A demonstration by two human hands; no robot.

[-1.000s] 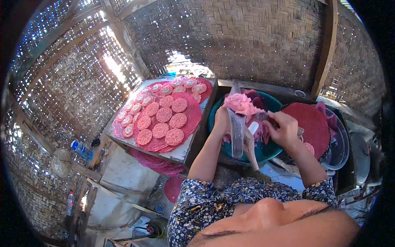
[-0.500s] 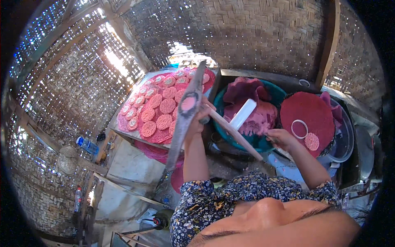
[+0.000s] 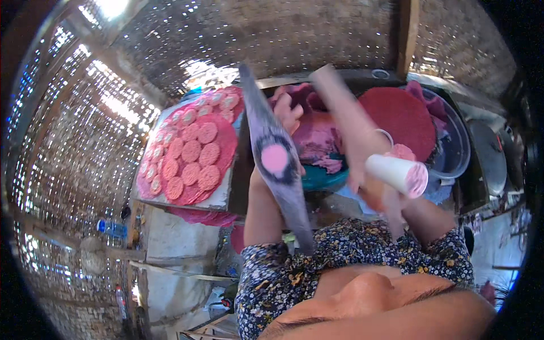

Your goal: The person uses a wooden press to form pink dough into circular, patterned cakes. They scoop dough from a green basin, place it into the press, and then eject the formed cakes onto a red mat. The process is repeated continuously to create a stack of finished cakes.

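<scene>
My left hand (image 3: pixel 290 116) is wrapped round a long dark wooden bar (image 3: pixel 262 116) from behind, its fingers showing past the edge. A round opening in the bar's middle is filled with pink dough (image 3: pixel 276 160). My right hand (image 3: pixel 368 190), smeared by motion, grips a pale wooden bar (image 3: pixel 337 96) with a white cylinder (image 3: pixel 391 173) sticking out of it. Pink residue covers the cylinder's end. Behind and between my hands, more pink dough (image 3: pixel 320 141) lies with a dark pink cloth in a teal basin (image 3: pixel 326 181).
At left, a table (image 3: pixel 218 197) bears many pink lattice-patterned discs (image 3: pixel 191 151) on red mats. To the right lie a round red mat (image 3: pixel 405 113), a white ring (image 3: pixel 386 136), partly hidden, and a pink disc (image 3: pixel 401 151). A clear tub (image 3: pixel 462 161) stands beyond. Woven walls surround the place.
My right hand has left the dough and now holds the pale bar with the cylinder, formerly beside the dark bar at my left hand. The dark bar has turned, showing its filled opening. The view has shifted.
</scene>
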